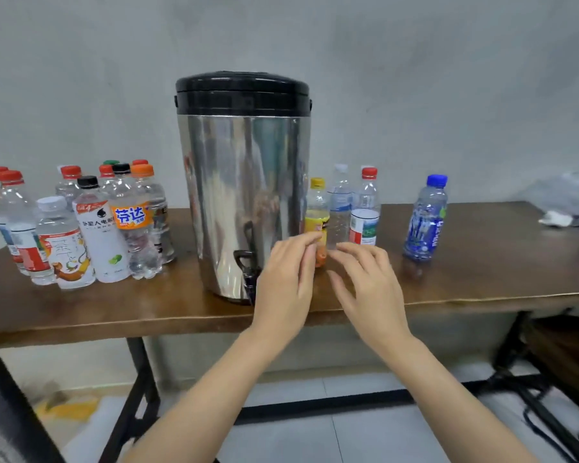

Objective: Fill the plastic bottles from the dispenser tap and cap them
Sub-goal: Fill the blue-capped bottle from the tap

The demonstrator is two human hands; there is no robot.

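both my hands are loose-fingered and hold nothing, and the upright yellow-cap bottle stands just right of the dispenser, straight ahead between them, with the left hand nearer, fingertips perhaps touching it, right hand just beside.

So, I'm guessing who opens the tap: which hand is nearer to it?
Left. The left hand sits just right of the dispenser tap; the right hand is farther right, beyond the left hand.
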